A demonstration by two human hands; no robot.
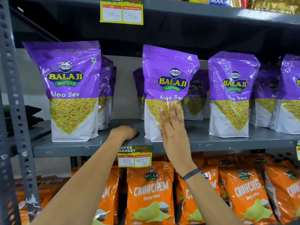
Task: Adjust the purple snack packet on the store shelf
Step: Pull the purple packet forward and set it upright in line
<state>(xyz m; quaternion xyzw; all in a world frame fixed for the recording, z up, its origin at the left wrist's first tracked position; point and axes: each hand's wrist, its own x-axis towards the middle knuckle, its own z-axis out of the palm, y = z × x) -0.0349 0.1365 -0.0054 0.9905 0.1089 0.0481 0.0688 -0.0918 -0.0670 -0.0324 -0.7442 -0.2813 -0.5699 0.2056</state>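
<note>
Packet (168, 88): purple Aloo Sev bag, upright on the grey shelf (103, 146), near its front edge, about midway between two like bags
Right hand (172, 127): open, fingers (172, 111) spread flat against the packet's lower front; gripping nothing
Left hand (125, 132): rests knuckles-up on the shelf just left of the packet's base, fingers curled under; whether it touches the bag, cannot tell
Neighbours: left bag (69, 90) and right bag (232, 95) stand apart from it, more rows behind
Price tag (135, 155): on the shelf lip, reads 80 and 40
Below: orange Crunchem bags (151, 192)
</note>
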